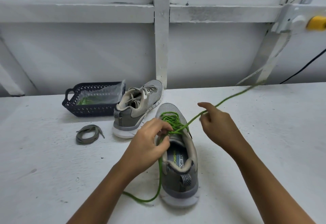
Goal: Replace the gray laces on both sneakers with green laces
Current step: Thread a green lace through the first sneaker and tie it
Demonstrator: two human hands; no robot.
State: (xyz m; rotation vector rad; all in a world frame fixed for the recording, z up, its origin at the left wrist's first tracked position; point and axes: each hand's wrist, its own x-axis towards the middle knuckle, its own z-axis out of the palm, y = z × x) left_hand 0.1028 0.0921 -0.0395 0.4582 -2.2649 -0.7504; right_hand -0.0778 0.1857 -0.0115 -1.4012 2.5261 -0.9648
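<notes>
A gray mesh sneaker with a white sole stands in the middle of the white desk. Its heel points toward the front edge and its toe toward the back edge. A bright green lace criss-crosses its eyelets. One loose end drops down the shoe's left side and curls on the desk beside the heel. The other end runs taut and blurred toward the back right corner.

The blue insole shows the letters "MORY FO". A line of yellow-green lettering above it is partly hidden and cannot be read in full.

The left hand sits over the shoe's collar, its fingers curled tight and pinching the green lace at the top eyelets. The right hand is raised to the right of the toe. Its fingers are partly curled around the taut strand, with the forefinger stretched out.

The second sneaker stands near the back edge, tilted against the wall post, with gray laces in its eyelets. A removed gray lace lies coiled on the desk to its left. A dark blue openwork basket sits at the back edge, touching that shoe. It holds a clear plastic bag with something green showing inside.
</notes>
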